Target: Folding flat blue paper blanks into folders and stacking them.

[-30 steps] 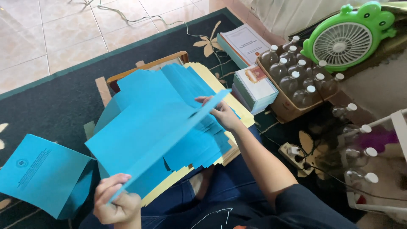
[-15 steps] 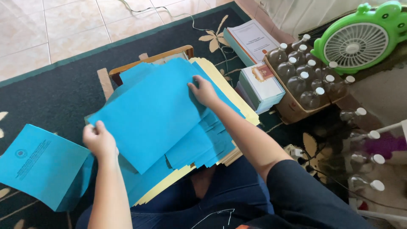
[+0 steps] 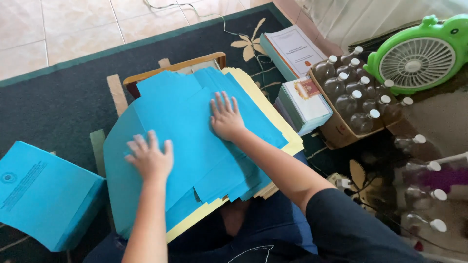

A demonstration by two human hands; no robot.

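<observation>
Blue sheets (image 3: 190,131) on the lap-held wooden tray (image 3: 175,68), long axis running diagonally toward the fan (image 3: 419,61). Left hand (image 3: 148,158) and right hand (image 3: 225,117) lie spread, flat on top. Lower sheets hidden.

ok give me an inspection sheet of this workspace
surface: dark carpet with tiled floor beyond
job's things: blue sheets spread over yellow sheets
clutter: blue booklet stack, carton of bottles, small boxes, white booklet
grippers: left hand and right hand flat on the blue sheets
cables: thin cord across the carpet
surroundings: green fan
</observation>
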